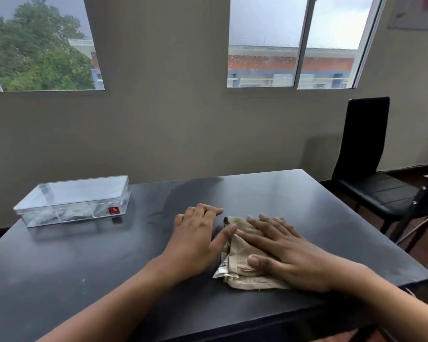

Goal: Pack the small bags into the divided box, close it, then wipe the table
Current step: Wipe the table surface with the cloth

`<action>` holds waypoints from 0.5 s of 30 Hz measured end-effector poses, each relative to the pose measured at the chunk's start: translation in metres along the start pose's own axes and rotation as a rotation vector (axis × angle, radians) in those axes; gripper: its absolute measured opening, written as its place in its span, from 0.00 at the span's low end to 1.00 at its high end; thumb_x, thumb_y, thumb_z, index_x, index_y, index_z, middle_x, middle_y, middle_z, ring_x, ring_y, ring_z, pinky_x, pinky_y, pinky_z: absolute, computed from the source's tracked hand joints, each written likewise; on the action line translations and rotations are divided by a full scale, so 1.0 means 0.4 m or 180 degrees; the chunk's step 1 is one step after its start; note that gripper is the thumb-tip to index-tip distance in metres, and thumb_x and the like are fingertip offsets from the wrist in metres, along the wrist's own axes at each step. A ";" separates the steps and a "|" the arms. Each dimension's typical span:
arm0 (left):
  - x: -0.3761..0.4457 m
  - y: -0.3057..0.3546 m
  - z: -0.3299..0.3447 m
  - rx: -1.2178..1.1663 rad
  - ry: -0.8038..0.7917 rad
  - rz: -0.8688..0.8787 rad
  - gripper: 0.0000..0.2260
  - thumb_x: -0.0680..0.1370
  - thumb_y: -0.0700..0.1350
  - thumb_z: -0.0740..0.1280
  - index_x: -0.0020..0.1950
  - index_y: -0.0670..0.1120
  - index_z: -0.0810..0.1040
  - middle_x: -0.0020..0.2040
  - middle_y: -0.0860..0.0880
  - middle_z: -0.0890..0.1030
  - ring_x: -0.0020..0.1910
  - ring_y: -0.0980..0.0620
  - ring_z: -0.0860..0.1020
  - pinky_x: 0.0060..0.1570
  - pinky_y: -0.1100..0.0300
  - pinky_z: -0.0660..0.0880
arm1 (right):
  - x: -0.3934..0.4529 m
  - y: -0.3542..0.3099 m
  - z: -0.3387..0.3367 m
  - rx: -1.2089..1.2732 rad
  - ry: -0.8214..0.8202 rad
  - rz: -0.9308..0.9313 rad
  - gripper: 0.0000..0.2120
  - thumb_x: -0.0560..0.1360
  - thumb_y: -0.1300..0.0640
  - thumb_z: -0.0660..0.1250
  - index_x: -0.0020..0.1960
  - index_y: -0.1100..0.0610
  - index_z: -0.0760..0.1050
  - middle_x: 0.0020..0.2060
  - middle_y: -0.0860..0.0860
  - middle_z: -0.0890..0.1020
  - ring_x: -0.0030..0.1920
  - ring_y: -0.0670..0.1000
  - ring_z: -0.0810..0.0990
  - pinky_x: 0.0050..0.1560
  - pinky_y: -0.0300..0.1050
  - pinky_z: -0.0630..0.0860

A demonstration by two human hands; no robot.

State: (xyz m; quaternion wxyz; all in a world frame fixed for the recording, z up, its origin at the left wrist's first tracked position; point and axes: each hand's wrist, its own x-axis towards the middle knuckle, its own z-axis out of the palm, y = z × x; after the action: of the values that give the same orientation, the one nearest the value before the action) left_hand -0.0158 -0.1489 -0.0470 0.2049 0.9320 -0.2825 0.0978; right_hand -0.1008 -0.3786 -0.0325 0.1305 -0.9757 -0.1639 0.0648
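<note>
Since the lidded clear divided box [72, 201] sits shut at the bench's [84, 280] far left with small bags faintly seen inside, wiping is judged current. The folded beige cloth [242, 245] lies flat, pinned under the spread right hand [289, 250]; the left hand [195, 240] rests open, thumb touching its edge. Soft, light, bunch-prone: flat palm pressure advised.
</note>
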 end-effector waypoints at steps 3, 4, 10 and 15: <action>0.029 0.029 0.019 -0.0020 -0.0321 -0.0137 0.31 0.78 0.71 0.54 0.76 0.56 0.67 0.71 0.55 0.70 0.73 0.52 0.64 0.70 0.52 0.58 | -0.028 0.035 -0.023 0.0635 0.0354 0.0057 0.26 0.78 0.26 0.47 0.72 0.28 0.68 0.70 0.29 0.67 0.74 0.36 0.62 0.77 0.45 0.59; 0.038 0.035 0.019 -0.0035 -0.0421 -0.0137 0.31 0.77 0.72 0.55 0.75 0.57 0.68 0.71 0.55 0.70 0.72 0.52 0.64 0.69 0.52 0.57 | -0.032 0.046 -0.022 0.0656 0.0545 0.0079 0.24 0.79 0.27 0.50 0.70 0.29 0.71 0.66 0.29 0.70 0.71 0.36 0.65 0.75 0.46 0.63; 0.073 0.073 0.002 -0.0173 -0.0761 -0.0039 0.23 0.75 0.68 0.65 0.65 0.59 0.75 0.65 0.56 0.73 0.68 0.54 0.67 0.65 0.52 0.59 | -0.050 0.077 0.016 0.0431 0.0982 0.0952 0.39 0.72 0.24 0.55 0.77 0.41 0.65 0.77 0.43 0.64 0.81 0.47 0.52 0.82 0.50 0.50; 0.093 0.093 -0.004 -0.0745 -0.0950 -0.0042 0.13 0.73 0.57 0.71 0.54 0.59 0.73 0.53 0.57 0.78 0.58 0.52 0.74 0.64 0.47 0.69 | -0.056 0.077 0.007 0.0597 0.1155 0.0946 0.20 0.73 0.32 0.69 0.60 0.41 0.74 0.72 0.44 0.69 0.77 0.49 0.60 0.76 0.45 0.58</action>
State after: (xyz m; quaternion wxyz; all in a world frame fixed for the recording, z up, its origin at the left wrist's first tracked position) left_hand -0.0065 -0.1946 -0.0224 0.2684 0.9078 -0.3131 -0.0764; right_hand -0.1129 -0.4136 -0.0417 0.2368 -0.9683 0.0142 -0.0780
